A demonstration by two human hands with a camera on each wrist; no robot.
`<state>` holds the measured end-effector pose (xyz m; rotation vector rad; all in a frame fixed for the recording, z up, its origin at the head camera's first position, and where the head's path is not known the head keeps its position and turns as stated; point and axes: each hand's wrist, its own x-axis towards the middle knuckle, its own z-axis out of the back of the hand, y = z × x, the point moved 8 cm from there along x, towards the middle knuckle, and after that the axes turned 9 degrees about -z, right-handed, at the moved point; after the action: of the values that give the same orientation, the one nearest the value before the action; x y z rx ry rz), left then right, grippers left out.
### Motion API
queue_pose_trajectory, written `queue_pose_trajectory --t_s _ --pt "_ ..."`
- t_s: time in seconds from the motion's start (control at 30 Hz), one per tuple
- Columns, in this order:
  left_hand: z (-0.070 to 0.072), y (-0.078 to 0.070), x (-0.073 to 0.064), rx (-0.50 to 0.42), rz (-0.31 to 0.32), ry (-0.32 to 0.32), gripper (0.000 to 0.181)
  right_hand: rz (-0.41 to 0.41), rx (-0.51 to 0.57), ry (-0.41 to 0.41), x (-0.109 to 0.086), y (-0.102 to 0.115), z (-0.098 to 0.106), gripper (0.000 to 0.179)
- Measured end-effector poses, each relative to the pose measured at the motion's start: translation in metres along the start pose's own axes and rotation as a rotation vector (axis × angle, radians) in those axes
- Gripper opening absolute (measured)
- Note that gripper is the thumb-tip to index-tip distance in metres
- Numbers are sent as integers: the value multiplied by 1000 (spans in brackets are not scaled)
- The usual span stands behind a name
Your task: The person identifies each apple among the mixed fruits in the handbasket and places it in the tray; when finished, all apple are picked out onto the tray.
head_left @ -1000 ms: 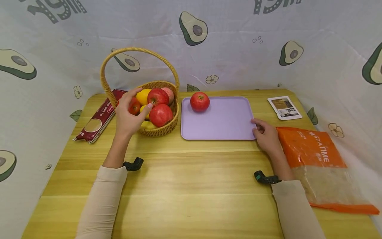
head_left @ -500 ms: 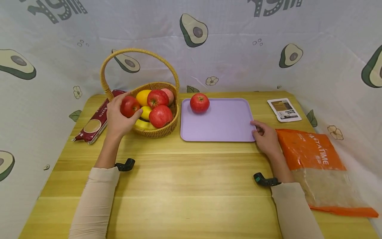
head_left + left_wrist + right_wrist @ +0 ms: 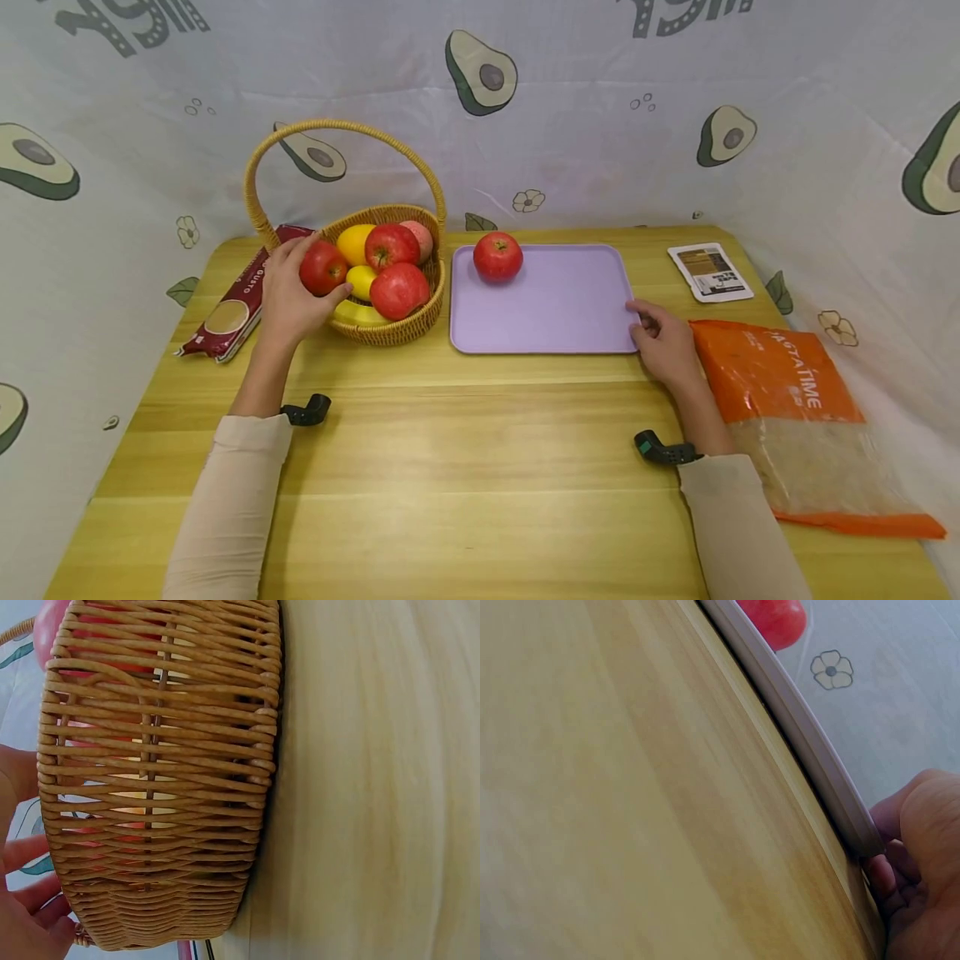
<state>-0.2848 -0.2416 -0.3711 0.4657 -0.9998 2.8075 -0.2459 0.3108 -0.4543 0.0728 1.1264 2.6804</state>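
In the head view my left hand (image 3: pixel 288 292) grips a red apple (image 3: pixel 323 267) at the left side of the wicker basket (image 3: pixel 390 333), thumb on the near side and fingers behind. Two more red apples, a yellow lemon (image 3: pixel 362 282), a larger yellow fruit (image 3: pixel 355 244), a pink round fruit (image 3: pixel 420 239) and a banana (image 3: pixel 358 314) lie in it. The basket wall (image 3: pixel 157 787) hides most of the fruit in the left wrist view. My right hand (image 3: pixel 666 343) pinches the right edge of a lilac tray (image 3: pixel 555 312); one red apple (image 3: pixel 498 257) sits at its back left.
A dark red packet (image 3: pixel 232 308) lies left of the basket. To the right are a small white package (image 3: pixel 711 272) and an orange-and-clear pasta bag (image 3: pixel 802 417). The basket's tall handle (image 3: pixel 345 125) arches above the fruit. A patterned cloth hangs behind the wooden table (image 3: pixel 465 467).
My left hand has moved left and down, from over the fruit to the left apple, and closed round it. The right hand stays at the tray edge.
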Motion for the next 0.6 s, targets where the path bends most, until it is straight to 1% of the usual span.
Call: queue_pose_trajectory --t_s 0.1,0.2,0.33,0.6 --pt "-1 0 4 26 7 32 87 6 0 0 1 2 1 40" --pt "-4 -2 6 53 20 85 89 7 1 -3 0 3 2 39" --pt "-7 -4 7 78 25 141 86 6 -1 0 -1 4 2 39" --pt "-13 -4 13 160 -33 218 77 -5 3 7 -3 2 1 39"
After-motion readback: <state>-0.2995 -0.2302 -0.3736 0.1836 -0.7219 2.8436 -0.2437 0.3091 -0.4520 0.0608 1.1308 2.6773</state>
